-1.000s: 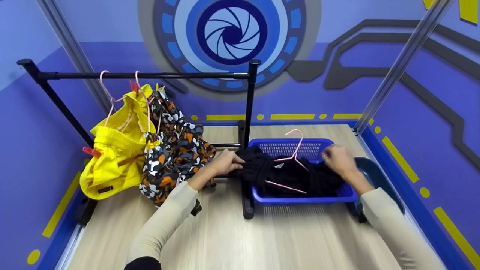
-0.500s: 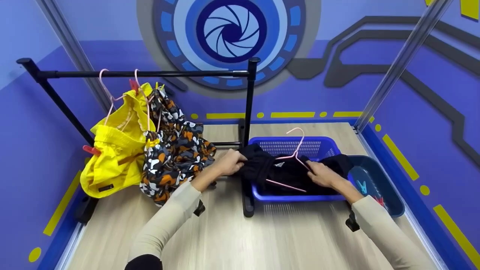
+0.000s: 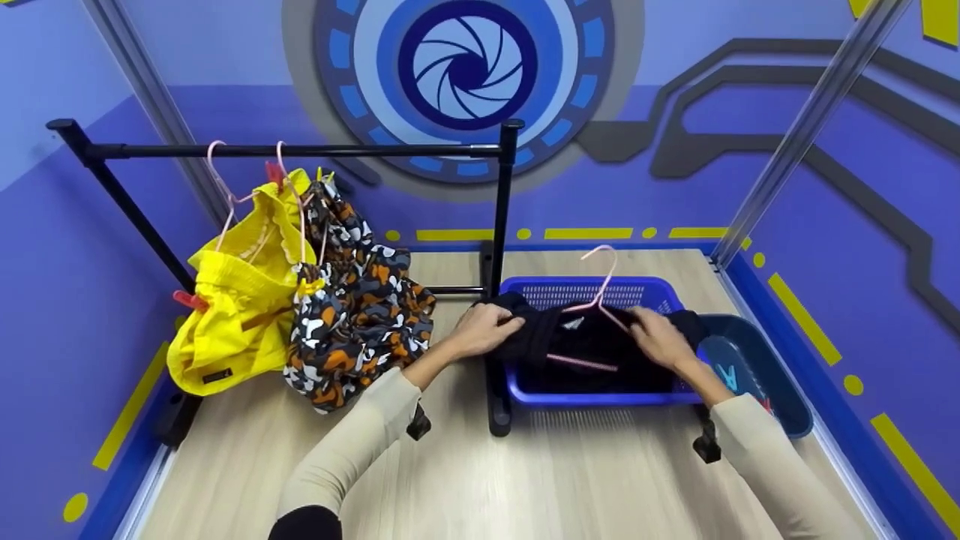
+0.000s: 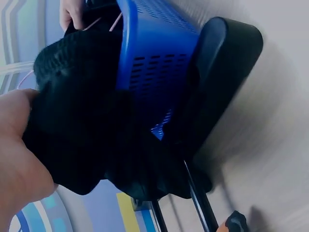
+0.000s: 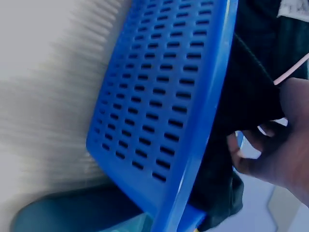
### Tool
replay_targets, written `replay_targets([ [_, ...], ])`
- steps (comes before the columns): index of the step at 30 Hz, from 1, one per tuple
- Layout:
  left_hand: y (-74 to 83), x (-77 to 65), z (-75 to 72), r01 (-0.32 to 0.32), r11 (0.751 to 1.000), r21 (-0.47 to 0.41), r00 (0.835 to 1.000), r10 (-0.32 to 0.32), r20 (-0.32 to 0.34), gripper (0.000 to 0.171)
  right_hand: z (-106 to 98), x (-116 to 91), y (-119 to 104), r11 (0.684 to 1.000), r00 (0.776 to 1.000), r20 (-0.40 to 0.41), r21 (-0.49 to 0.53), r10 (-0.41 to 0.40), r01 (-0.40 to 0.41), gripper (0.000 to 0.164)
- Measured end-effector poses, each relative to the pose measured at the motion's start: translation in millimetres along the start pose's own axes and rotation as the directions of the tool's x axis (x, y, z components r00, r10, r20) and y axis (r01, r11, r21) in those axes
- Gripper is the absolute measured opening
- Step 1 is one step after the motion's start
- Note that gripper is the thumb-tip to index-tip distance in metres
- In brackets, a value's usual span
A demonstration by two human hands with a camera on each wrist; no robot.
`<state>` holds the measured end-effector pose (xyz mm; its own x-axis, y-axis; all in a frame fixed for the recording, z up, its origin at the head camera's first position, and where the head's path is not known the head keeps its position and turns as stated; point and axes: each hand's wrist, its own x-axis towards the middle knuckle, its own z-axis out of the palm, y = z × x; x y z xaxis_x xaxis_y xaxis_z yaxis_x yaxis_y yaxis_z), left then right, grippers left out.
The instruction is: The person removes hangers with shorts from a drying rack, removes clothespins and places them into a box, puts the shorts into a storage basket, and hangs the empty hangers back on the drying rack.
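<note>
A black garment (image 3: 540, 330) with a gathered waistband lies across the blue basket (image 3: 600, 399), its left end hanging over the rim. Inside its waist opening sits a pink hanger (image 3: 600, 296), hook up. My left hand (image 3: 484, 330) grips the garment's left part; in the left wrist view that hand (image 4: 21, 159) holds bunched black cloth (image 4: 72, 116) beside the basket. My right hand (image 3: 661, 339) pinches the waist edge right of the hook. In the right wrist view, the right hand (image 5: 289, 150) has thumb and fingers on the cloth near a hanger arm (image 5: 292, 69).
On a black rack (image 3: 315, 151) hang yellow shorts (image 3: 247, 322) and camouflage-patterned shorts (image 3: 360, 315), clipped to pink hangers. The rack's foot (image 3: 499, 405) stands against the basket's left side. A dark teal tray (image 3: 780, 382) with several clothespins (image 3: 726, 375) stands right of the basket.
My right hand has moved left from the garment's far right end to its waist edge and taken hold there. The hanger's hook has shifted slightly up and right. The left hand keeps its grip.
</note>
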<state>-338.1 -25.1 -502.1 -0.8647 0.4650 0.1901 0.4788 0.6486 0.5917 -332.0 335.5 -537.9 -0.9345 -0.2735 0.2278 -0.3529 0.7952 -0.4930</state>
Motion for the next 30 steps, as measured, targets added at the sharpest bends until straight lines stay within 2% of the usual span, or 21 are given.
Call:
replay_targets([
  [2, 1.4, 0.4, -2.9, 0.026, 0.998, -0.061, 0.999, -0.027, -0.028, 0.05, -6, 1, 2, 0.996, 0.995, -0.051, -0.012, 0.088, -0.088, 0.031],
  [4, 2.1, 0.6, -4.9, 0.034, 0.994, -0.107, 0.997, -0.041, -0.062, 0.052, -10, 1, 3, 0.98, 0.977, -0.085, -0.026, 0.196, -0.198, 0.038],
  [7, 4.6, -0.5, -7.6, 0.028, 0.99, -0.138, 0.991, -0.045, -0.122, 0.054, -16, 1, 0, 0.928, 0.928, -0.09, -0.067, 0.361, -0.368, 0.062],
  [10, 8.1, -1.3, -9.5, 0.007, 0.99, -0.143, 0.98, -0.035, -0.194, 0.054, -19, 2, -7, 0.875, 0.877, -0.066, -0.064, 0.476, -0.48, 0.08],
  [13, 12.2, -1.7, -11.7, -0.029, 0.989, -0.143, 0.967, -0.008, -0.256, 0.055, -22, 6, -12, 0.862, 0.861, -0.067, -0.014, 0.505, -0.506, 0.083],
  [17, 15.3, -1.6, -14.5, -0.086, 0.991, -0.101, 0.953, 0.053, -0.297, 0.055, -23, 9, -11, 0.876, 0.874, -0.071, 0.065, 0.481, -0.478, 0.076],
  [20, 15.6, -2.0, -16.4, -0.126, 0.991, -0.054, 0.947, 0.104, -0.304, 0.054, -21, 7, -7, 0.87, 0.871, -0.05, 0.103, 0.489, -0.483, 0.071],
  [26, 16.9, -3.0, -23.0, -0.213, 0.973, 0.094, 0.937, 0.231, -0.264, 0.054, -15, 3, 1, 0.844, 0.849, -0.017, 0.12, 0.529, -0.523, 0.075],
  [28, 18.4, -2.9, -25.3, -0.233, 0.955, 0.184, 0.938, 0.271, -0.217, 0.052, -14, 3, 1, 0.839, 0.843, -0.026, 0.122, 0.537, -0.531, 0.078],
  [30, 19.9, -2.3, -26.2, -0.257, 0.922, 0.29, 0.939, 0.309, -0.151, 0.05, -14, 4, -1, 0.83, 0.833, -0.045, 0.131, 0.551, -0.542, 0.08],
])
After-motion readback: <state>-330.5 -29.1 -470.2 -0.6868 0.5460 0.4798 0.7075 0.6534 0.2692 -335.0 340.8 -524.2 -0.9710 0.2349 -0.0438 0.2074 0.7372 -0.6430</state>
